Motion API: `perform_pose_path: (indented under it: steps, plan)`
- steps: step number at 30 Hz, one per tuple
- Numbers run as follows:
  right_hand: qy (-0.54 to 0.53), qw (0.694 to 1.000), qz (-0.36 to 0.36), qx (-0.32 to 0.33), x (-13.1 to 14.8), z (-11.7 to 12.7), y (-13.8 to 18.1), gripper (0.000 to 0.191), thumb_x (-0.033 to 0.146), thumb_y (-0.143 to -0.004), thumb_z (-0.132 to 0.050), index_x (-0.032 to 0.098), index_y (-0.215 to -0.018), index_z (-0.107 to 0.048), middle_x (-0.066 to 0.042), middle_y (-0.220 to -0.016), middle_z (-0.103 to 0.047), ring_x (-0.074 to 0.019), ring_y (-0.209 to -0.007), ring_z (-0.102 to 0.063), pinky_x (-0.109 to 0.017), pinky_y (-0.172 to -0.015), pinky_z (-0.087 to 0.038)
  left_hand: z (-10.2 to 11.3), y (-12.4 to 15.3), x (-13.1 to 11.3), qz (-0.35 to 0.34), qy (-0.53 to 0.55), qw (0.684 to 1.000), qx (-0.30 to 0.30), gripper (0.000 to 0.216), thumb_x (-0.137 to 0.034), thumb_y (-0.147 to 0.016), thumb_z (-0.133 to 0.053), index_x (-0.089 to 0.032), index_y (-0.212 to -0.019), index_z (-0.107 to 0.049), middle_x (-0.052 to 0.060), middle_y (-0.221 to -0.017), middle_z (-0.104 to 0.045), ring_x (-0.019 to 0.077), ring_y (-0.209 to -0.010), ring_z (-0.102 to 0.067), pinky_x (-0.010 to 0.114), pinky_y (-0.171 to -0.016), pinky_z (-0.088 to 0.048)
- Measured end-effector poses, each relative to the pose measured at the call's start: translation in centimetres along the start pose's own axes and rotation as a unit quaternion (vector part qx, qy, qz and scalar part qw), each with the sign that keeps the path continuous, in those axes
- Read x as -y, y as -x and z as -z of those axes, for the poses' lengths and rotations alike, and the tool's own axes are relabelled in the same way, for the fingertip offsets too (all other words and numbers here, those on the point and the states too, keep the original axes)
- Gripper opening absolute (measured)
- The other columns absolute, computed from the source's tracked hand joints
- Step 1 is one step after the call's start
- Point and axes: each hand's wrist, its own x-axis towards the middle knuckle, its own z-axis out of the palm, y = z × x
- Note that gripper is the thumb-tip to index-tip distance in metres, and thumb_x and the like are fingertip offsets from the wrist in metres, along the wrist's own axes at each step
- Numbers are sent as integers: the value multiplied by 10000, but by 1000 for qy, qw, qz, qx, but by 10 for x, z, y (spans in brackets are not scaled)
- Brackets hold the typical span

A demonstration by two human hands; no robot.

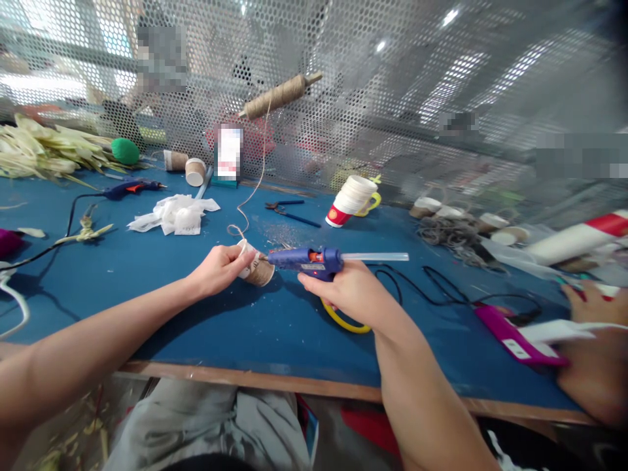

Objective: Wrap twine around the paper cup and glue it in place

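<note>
My left hand (220, 267) is closed on a small paper cup (262, 271), tilted on its side and partly wrapped in brown twine. Wrapped round its handle, my right hand (350, 288) grips a blue glue gun (304, 260), with a clear glue stick jutting out of its back. The nozzle points left and is at the cup's side; whether it touches I cannot tell. From the cup a strand of twine (260, 173) runs up to a twine spool (275, 98) on a stick at the mesh. Yellow-handled scissors (346, 322) lie below my right hand.
Pliers (294, 212) and stacked paper cups (350, 199) stand beyond my hands. At left are a white plastic bag (174, 214), another glue gun (132, 188) and corn husks (49, 150). A purple power strip (520, 337) and another person's hand (596, 301) are at right.
</note>
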Motion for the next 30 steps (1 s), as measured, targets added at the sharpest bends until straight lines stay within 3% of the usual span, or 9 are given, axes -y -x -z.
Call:
perform_pose_path:
  steps: [12,19,30]
  plan:
    - [-4,1000,-5,3,2,-1,0,218,328,-688,-524,169,-539,-523,26,-449,-529,-95,-395,-453,-225,-422,-366,0,-2,3,-9,-13,1000,6,483,-473,-764,-359,-95,-867,-641,28,-678,-625,135,-611,-525,209,-553,-401]
    - [-20,999,-31,-4,4,1,-3,200,310,-684,-527,162,-549,-543,26,-408,-504,-98,-364,-456,-224,-405,-369,-1,-1,4,-4,-11,1000,0,457,-464,-761,-373,-90,-730,-632,31,-647,-614,130,-597,-519,205,-538,-393]
    - [-30,998,-52,-6,3,-3,-7,226,311,-683,-529,151,-523,-531,31,-357,-458,-84,-326,-430,-205,-382,-369,0,-1,2,-4,-3,1000,4,453,-465,-761,-375,-89,-720,-623,25,-620,-596,124,-579,-511,209,-536,-388]
